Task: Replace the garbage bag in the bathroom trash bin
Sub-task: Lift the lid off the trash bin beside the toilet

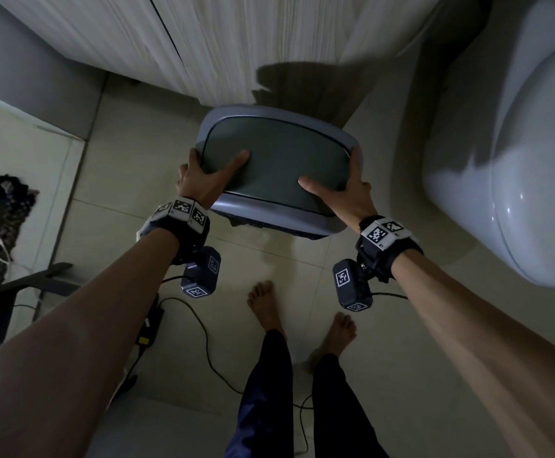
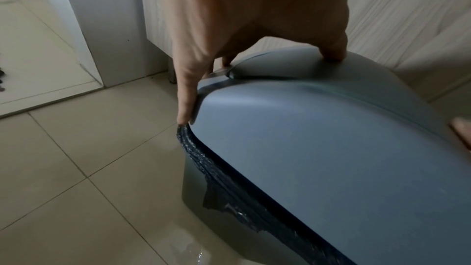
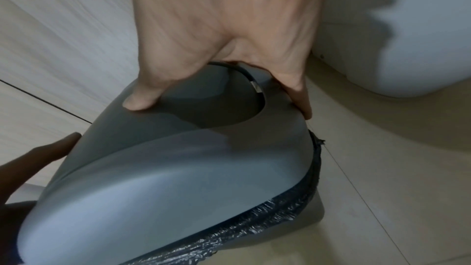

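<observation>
The grey-blue lid [image 1: 279, 166] of the trash bin is sitting on the bin, which is standing on the tiled floor [image 1: 130, 180] between a pale wood-grain cabinet [image 1: 230, 44] and a white toilet [image 1: 514, 153]. Both hands are clasping this lid from its 2 ends. The left hand [image 1: 200, 180] is gripping the left end, thumb lying across the darker swing panel and fingers curling down over the edge. The right hand [image 1: 345, 193] is holding the right end the same way, thumb on the panel, fingers wrapping the rim. A black garbage bag [image 2: 216, 184] is showing as a crinkled band under the lid's edge, folded over the bin body [image 3: 305, 217]. The lid seems to be lifting slightly off the bag, though the wrist views are too close to be sure. 2 bare feet [image 1: 302, 312] are planted on the floor beside a trailing black cable [image 1: 203, 332].
</observation>
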`<state>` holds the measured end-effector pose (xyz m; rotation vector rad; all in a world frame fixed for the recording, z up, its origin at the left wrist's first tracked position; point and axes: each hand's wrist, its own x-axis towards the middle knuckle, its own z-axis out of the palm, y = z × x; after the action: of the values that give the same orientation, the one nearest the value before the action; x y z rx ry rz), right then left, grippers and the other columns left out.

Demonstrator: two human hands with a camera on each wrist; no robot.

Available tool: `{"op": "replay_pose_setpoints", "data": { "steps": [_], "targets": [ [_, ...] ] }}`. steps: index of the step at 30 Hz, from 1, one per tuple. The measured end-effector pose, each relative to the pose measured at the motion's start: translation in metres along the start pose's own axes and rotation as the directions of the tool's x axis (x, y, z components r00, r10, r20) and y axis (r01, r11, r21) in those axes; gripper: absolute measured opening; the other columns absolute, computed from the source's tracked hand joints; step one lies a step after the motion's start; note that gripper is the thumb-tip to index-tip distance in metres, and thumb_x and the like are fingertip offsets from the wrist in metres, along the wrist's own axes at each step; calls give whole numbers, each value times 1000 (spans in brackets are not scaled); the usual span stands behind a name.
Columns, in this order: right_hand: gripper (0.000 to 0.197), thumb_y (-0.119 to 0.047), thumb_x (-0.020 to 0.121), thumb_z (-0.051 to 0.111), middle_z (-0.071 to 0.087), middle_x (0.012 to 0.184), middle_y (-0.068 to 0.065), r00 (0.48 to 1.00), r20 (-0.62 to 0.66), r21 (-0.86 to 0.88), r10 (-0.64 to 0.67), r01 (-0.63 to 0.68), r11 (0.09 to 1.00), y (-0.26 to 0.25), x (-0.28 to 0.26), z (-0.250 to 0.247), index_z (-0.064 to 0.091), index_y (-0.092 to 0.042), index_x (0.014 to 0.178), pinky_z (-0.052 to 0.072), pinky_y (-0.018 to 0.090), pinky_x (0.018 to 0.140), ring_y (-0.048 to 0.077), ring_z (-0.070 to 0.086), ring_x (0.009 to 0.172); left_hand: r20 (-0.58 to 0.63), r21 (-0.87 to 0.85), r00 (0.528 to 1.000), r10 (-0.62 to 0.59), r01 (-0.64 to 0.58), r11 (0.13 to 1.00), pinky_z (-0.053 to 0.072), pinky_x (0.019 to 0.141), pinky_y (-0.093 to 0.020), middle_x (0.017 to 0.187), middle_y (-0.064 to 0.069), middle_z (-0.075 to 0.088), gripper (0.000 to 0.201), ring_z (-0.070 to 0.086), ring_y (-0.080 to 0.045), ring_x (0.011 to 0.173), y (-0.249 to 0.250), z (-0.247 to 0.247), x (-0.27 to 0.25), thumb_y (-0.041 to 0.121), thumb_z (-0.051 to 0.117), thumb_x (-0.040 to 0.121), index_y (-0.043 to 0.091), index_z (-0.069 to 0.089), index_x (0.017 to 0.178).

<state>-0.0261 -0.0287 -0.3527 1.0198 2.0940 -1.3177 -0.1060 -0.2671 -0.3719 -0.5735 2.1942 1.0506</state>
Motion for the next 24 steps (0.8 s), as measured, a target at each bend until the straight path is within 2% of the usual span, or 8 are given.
{"op": "replay_pose_setpoints", "data": {
  "steps": [5, 8, 11, 13, 16, 18, 20, 24],
  "targets": [
    [120, -62, 67, 77, 22, 152, 12, 1000, -15, 27, -3, 3, 1000, 13, -15, -24, -6, -44, 151, 39, 50, 105, 41, 35, 134, -7, 29, 999, 46, -45, 999, 27, 115, -54, 153, -5, 23, 114, 22, -37, 142, 15, 10, -28, 80, 63, 62, 30, 14, 152],
    [126, -74, 56, 75, 26, 153, 8, 999, -35, 19, 10, -10, 1000, 22, -29, -50, -5, -49, 149, 41, 50, 106, 38, 39, 134, 10, 44, 999, 35, -35, 998, 25, 116, -55, 157, -5, 20, 123, 21, -38, 143, 33, 27, -53, 86, 61, 54, 31, 14, 153],
    [133, -84, 43, 71, 28, 155, 5, 997, -79, 22, 25, -23, 999, 43, -41, -85, -4, -51, 148, 39, 52, 109, 35, 38, 137, 48, 68, 998, 39, -43, 997, 24, 116, -54, 157, -6, 19, 119, 20, -41, 142, 52, 58, -82, 82, 62, 61, 28, 11, 154],
    [133, -85, 43, 71, 28, 156, 4, 993, -110, 41, 38, -34, 999, 66, -48, -110, -4, -51, 148, 38, 53, 110, 33, 37, 138, 75, 92, 995, 61, -68, 993, 24, 116, -54, 157, -7, 18, 116, 19, -41, 142, 64, 84, -100, 80, 62, 64, 29, 9, 154],
    [132, -84, 44, 73, 33, 155, 1, 987, -157, 113, 40, -22, 993, 109, -63, -147, -1, -51, 148, 42, 49, 109, 27, 42, 136, 129, 161, 986, 107, -127, 979, 26, 113, -54, 155, -12, 18, 110, 21, -44, 141, 77, 130, -127, 79, 61, 66, 42, 3, 151],
    [125, -81, 46, 76, 42, 148, 0, 982, -182, 152, 51, -23, 988, 139, -74, -167, 4, -55, 144, 46, 48, 105, 26, 47, 130, 184, 220, 973, 138, -178, 959, 28, 112, -53, 152, -14, 19, 104, 22, -44, 139, 82, 160, -144, 80, 59, 67, 50, 2, 148],
    [119, -82, 46, 75, 46, 142, 2, 975, -203, 188, 91, -52, 981, 168, -85, -182, 4, -62, 140, 47, 49, 102, 28, 51, 126, 246, 274, 956, 158, -225, 935, 26, 113, -53, 153, -14, 15, 100, 17, -44, 141, 84, 185, -159, 80, 58, 68, 52, 3, 147],
    [123, -86, 44, 71, 38, 147, 8, 957, -187, 244, 223, -175, 954, 216, -108, -194, -5, -66, 139, 44, 50, 104, 35, 49, 125, 330, 351, 932, 151, -269, 897, 22, 116, -54, 156, -16, 8, 99, 9, -45, 143, 79, 224, -179, 79, 59, 67, 54, 5, 146]
  ]
}}
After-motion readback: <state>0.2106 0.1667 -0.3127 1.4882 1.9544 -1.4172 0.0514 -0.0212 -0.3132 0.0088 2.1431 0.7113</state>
